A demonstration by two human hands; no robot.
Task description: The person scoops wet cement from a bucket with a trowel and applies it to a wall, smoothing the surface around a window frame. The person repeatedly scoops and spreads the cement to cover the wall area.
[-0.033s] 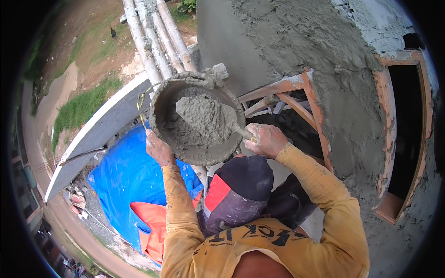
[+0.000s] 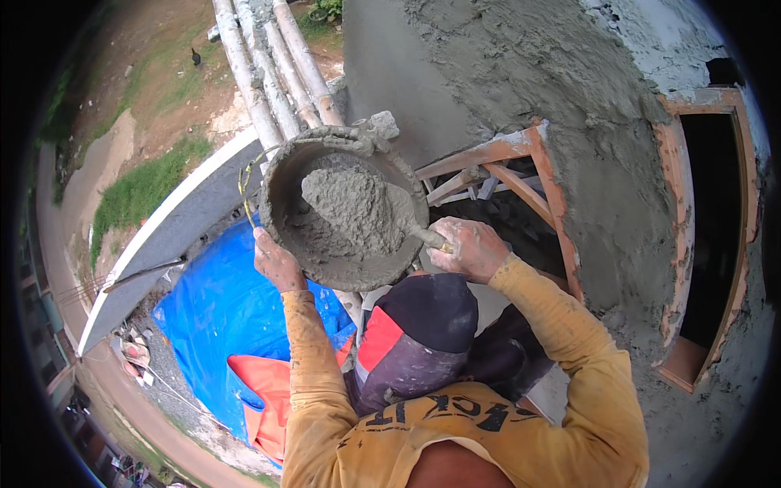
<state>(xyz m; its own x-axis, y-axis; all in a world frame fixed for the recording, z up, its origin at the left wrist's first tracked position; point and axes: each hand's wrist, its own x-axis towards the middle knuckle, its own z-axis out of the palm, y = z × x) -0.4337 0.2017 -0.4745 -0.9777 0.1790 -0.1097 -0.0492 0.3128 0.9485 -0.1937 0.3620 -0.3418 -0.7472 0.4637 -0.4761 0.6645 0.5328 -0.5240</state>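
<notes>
A round bucket [image 2: 281, 167], its rim and walls crusted with grey mortar, sits in front of me on bamboo poles. My left hand [image 2: 277, 260] is closed on the near left part of its rim. In my right hand [image 2: 470, 246], at the bucket's right side, is the handle of a trowel [image 2: 431, 237]. The blade reaches into the bucket and is hidden beneath a heap of wet mortar [image 2: 350, 203]. More mortar lies around the heap on the bucket's bottom.
Several bamboo poles [image 2: 264, 73] run away under the bucket. Right of it rise a mortar-covered wall [image 2: 618, 187], a wooden frame with cross-pieces [image 2: 555, 207] and a dark window opening [image 2: 708, 228]. Down to the left lie a blue tarp [image 2: 220, 305] and a curved white-edged ledge [image 2: 175, 220].
The mortar heap on the trowel has shifted very slightly left inside the bucket. Both hands keep their grip.
</notes>
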